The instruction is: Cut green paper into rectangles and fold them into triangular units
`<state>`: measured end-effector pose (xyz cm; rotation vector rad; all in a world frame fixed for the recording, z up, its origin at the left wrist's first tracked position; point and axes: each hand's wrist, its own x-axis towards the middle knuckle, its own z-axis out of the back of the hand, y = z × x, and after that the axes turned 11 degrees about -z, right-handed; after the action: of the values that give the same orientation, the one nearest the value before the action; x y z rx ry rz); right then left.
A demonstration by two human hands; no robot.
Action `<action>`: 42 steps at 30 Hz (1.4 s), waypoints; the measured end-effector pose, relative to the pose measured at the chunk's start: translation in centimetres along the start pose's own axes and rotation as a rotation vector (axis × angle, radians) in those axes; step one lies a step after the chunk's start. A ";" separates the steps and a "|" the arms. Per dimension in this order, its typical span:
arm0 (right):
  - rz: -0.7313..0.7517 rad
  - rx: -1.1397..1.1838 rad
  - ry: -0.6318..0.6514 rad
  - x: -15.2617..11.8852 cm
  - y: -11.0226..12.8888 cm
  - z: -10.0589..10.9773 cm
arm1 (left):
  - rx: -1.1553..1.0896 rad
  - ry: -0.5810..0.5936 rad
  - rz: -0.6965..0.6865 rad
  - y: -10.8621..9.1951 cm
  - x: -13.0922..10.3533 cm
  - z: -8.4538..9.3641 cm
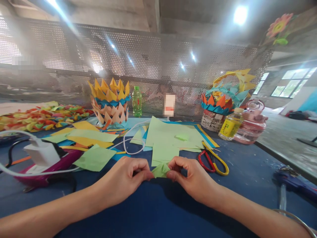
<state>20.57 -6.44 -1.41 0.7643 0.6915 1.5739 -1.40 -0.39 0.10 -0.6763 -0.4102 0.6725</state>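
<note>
Between my two hands is a small piece of folded light green paper, pinched at both ends just above the blue table. My left hand has its thumb and forefinger closed on the left corner. On the opposite corner, the thumb and forefinger of my right hand are pressed together. Directly behind the folded piece lie light green paper sheets, stacked over yellow and blue ones. A small green paper scrap rests on the stack. Red-and-yellow-handled scissors lie beyond my right hand.
At left, a white charger sits in a purple power strip, its cable crossing the table. Paper crowns, a green bottle, a yellow-labelled bottle and a pink jug stand behind. A glue gun lies right.
</note>
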 end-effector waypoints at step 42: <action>0.028 -0.045 0.033 -0.8 0.2 -0.8 | 0.057 -0.035 -0.315 0.3 -0.9 -1.6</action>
<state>19.90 -7.23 -1.76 0.7188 0.6699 1.6261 -1.34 -1.48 -1.36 -0.5312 -0.5156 0.3963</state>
